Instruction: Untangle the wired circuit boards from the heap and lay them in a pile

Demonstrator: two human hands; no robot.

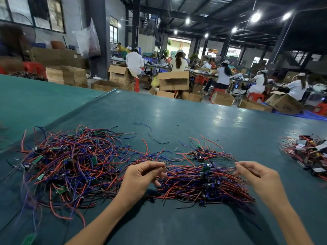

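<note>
A big tangled heap (70, 167) of red, blue and black wires with small green circuit boards lies at the left of the green table. Between my hands is a tidier pile (205, 188) of boards with their wires laid sideways. One wired board (206, 168) hangs stretched just above that pile. My left hand (143, 175) pinches its wire ends on the left, and my right hand (254, 175) pinches the wire ends on the right. A small clump of boards (200, 153) sits just behind.
A separate bundle of wired parts with white labels (307, 154) lies at the right edge. Loose wires (157, 140) lie behind the heap. The green table cover (177, 117) has a fold running diagonally at the left. Beyond it are cardboard boxes and seated workers.
</note>
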